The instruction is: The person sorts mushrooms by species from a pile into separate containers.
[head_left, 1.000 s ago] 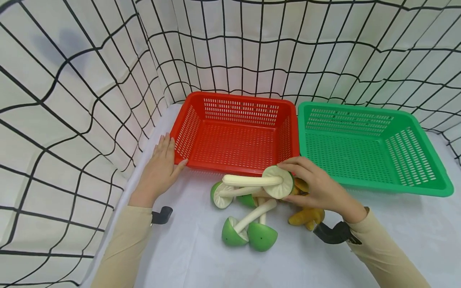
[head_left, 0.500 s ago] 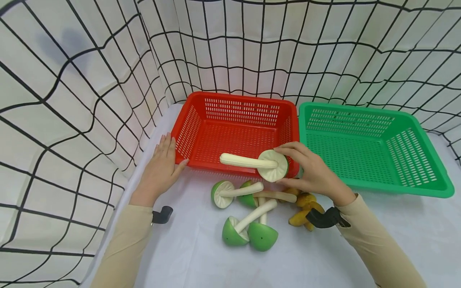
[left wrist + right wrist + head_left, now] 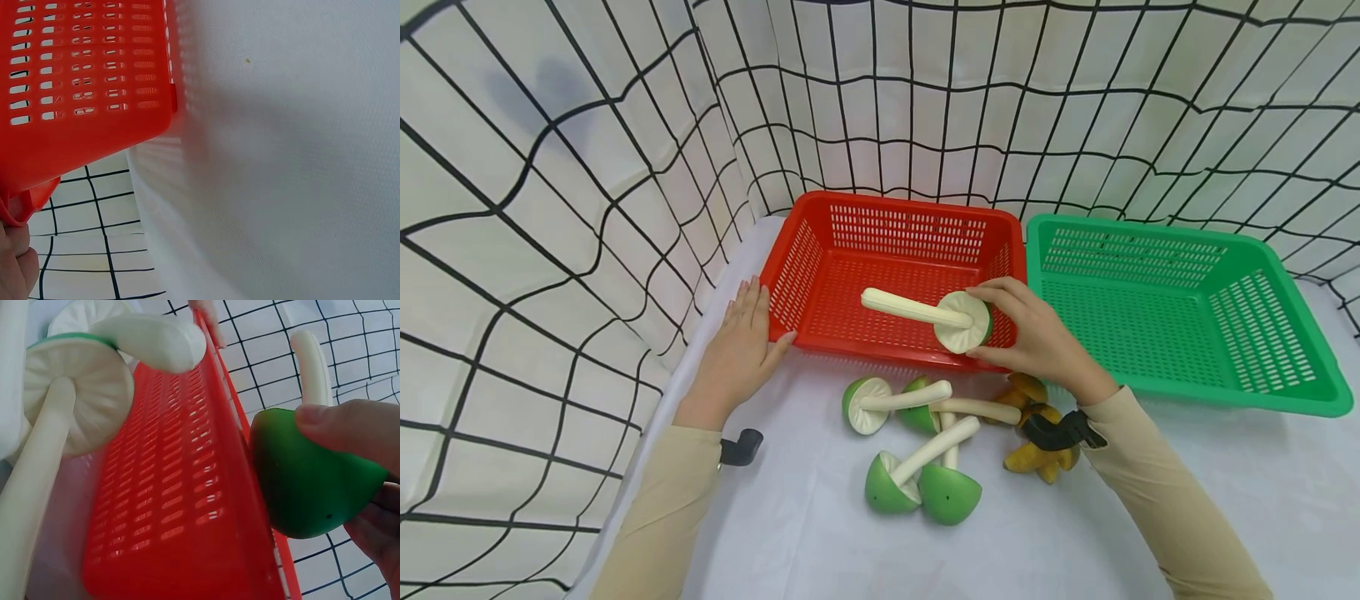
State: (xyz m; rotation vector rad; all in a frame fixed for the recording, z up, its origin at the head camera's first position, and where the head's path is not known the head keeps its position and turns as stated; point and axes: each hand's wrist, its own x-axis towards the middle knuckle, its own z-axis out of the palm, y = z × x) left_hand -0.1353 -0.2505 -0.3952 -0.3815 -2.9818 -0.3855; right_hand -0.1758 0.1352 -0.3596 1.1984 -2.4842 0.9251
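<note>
My right hand (image 3: 1033, 327) grips a toy mushroom (image 3: 962, 322) by its green cap, over the near right part of the red basket (image 3: 895, 352). The cream stem points left across the basket. In the right wrist view the green cap (image 3: 312, 478) overlaps the basket rim, with the thumb across its side. My left hand (image 3: 735, 354) lies with straight fingers against the basket's left side; in the left wrist view only a few fingertips (image 3: 15, 259) show at the rim. In front of the basket lie several more green-capped mushrooms (image 3: 947, 493).
A green basket (image 3: 1195, 390) stands right beside the red one. Brownish-yellow pieces, like small bananas (image 3: 1037, 457), lie partly under the right wrist's camera mount. Black netting (image 3: 910, 152) over white cloth rises behind and to the left. White cloth (image 3: 850, 558) covers the table.
My right hand has lifted the mushroom off the pile and carried it away from me over the red basket's near rim. The left hand stays against the basket.
</note>
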